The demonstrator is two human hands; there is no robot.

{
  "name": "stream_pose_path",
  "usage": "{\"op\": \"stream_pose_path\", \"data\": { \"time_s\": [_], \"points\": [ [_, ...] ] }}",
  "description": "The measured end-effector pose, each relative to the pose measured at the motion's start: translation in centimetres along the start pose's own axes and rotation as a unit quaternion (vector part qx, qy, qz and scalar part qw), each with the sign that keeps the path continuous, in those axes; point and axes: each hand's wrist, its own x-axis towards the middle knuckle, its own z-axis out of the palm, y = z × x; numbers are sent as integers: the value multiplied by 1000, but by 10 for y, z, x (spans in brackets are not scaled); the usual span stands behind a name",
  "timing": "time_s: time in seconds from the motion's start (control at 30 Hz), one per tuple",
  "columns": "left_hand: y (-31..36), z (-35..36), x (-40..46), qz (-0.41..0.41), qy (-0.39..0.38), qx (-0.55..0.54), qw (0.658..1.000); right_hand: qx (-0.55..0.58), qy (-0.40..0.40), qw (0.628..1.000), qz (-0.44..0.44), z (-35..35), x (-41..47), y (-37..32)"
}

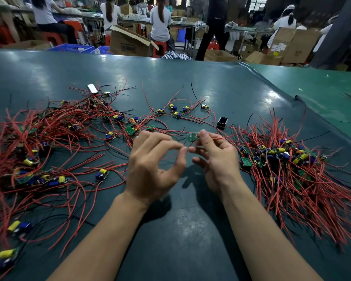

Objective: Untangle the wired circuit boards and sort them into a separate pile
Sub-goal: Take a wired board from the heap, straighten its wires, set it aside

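Both my hands are raised over the middle of the dark green table (190, 230). My right hand (215, 157) pinches a small green circuit board (191, 137) between thumb and forefinger, its red wire running off to the right. My left hand (152, 161) has its fingers curled, thumb and fingertips meeting at a thin red wire just below the board. A large tangle of red-wired boards (40, 147) covers the left side. A tidier pile of boards with their red wires (288, 165) lies to the right.
Several loose boards (176, 112) lie at the centre back, near a small black box (222, 123) and a white block (92, 88). Beyond the table's far edge people sit at benches among cardboard boxes (128, 42) and blue crates (73, 48).
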Motion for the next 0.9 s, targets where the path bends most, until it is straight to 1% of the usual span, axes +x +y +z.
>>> {"op": "stream_pose_path", "data": {
  "time_s": [0.03,0.07,0.1,0.13,0.17,0.2,0.23,0.3,0.37,0.47,0.53,0.6,0.67,0.73,0.83,0.9],
  "points": [
    [1,0,-1,22,-6,-15,1000,21,-3,1000,5,-1,1,-2],
    [3,1,-3,32,-28,-28,999,39,-11,999,10,-2,1,-4],
    [4,2,-5,21,-59,-37,997,56,-22,998,17,-2,0,-4],
    [5,4,-7,-18,-93,-40,995,69,-32,997,24,-1,-1,-4],
    [5,6,-8,-81,-128,-49,987,74,-41,996,30,-1,-1,-4],
    [6,7,-8,-157,-155,-71,973,67,-51,996,31,0,-2,-3],
    [6,8,-8,-234,-162,-106,953,47,-62,997,27,0,-3,-3],
    [5,9,-3,-366,-115,-205,900,-11,-82,997,9,0,-4,-1],
    [3,8,3,-442,-60,-301,843,-46,-103,994,7,0,-5,0],
    [4,6,7,-487,-29,-398,777,-60,-128,990,24,1,-7,1],
    [5,4,10,-518,-14,-438,734,-63,-131,989,22,0,-7,1],
    [3,4,10,-536,-8,-459,709,-76,-131,988,15,0,-6,1],
    [0,4,8,-533,-20,-464,707,-80,-136,987,13,0,-7,2],
    [-2,4,7,-516,-32,-468,717,-77,-140,987,5,1,-8,4],
    [0,5,5,-499,-65,-447,740,-93,-125,988,-15,0,-7,4],
    [1,5,6,-506,-83,-430,743,-120,-120,985,-20,-1,-7,4]
  ]
}}
